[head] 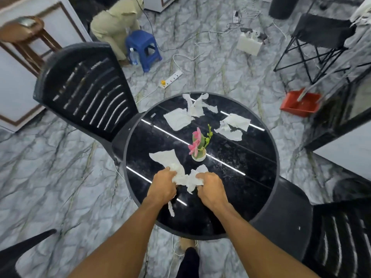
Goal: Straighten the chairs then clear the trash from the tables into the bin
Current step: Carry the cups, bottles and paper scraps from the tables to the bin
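Trash-clearing step: left hand point(163, 185) and right hand point(210, 189), each grip bunched round tissue point(181, 175) on counter point(261, 197); next, likely gather far tissues point(178, 119), mind flower pot point(198, 156)

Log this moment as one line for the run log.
step: clearing trash | left hand: grips tissue | right hand: grips tissue | table: more tissue pieces at far side | flower pot: centre

I see a grey-veined marble floor point(50, 177) with a white power strip point(171, 79) on it. A blue plastic stool point(143, 48) stands beyond; a wooden stool point(22, 35) stands by a white panelled wall point(12, 81).
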The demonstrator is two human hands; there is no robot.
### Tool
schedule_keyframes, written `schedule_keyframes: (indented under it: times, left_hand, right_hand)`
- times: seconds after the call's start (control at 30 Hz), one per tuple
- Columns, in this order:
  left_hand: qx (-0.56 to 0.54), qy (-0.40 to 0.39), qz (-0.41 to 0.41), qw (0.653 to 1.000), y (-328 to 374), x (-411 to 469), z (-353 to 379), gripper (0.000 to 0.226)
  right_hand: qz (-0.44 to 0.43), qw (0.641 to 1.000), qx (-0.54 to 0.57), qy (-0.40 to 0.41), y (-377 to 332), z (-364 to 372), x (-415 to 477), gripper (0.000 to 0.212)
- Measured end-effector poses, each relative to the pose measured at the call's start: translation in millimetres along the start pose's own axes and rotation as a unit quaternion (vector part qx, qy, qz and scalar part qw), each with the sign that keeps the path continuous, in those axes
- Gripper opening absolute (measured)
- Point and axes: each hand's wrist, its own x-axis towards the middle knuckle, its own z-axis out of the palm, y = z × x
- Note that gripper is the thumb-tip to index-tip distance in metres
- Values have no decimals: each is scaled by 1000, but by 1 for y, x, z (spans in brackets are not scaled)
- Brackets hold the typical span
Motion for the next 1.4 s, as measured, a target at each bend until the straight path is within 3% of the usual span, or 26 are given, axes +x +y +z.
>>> schedule_keyframes:
  times: [0.2,0.4,0.6,0.8,0.93,1.1,1.27,1.4]
  left_hand:
    - [-11,10,42,999,-4,-11,12,25]
    - [-4,17,111,994,42,-31,31,20]
    - [-7,6,213,977,129,-73,72,29]
    - [-58,21,361,931,256,-146,126,31]
    - [-52,-5,462,885,360,-211,164,22]
    - [-62,-72,583,807,481,-297,230,28]
    - [-25,-184,630,754,551,-392,331,39]
    - [40,-256,695,671,574,-472,420,28]
  right_hand:
    - [33,999,2,5,6,-7,-4,46]
    - [87,994,49,54,43,-45,-42,44]
    - [149,970,110,156,105,-99,-132,39]
    - [174,929,144,295,178,-173,-260,33]
    - [210,885,131,395,233,-228,-357,25]
    - [302,787,124,524,306,-270,-487,21]
    - [432,669,177,579,367,-246,-618,24]
    - [540,604,204,549,397,-211,-713,26]
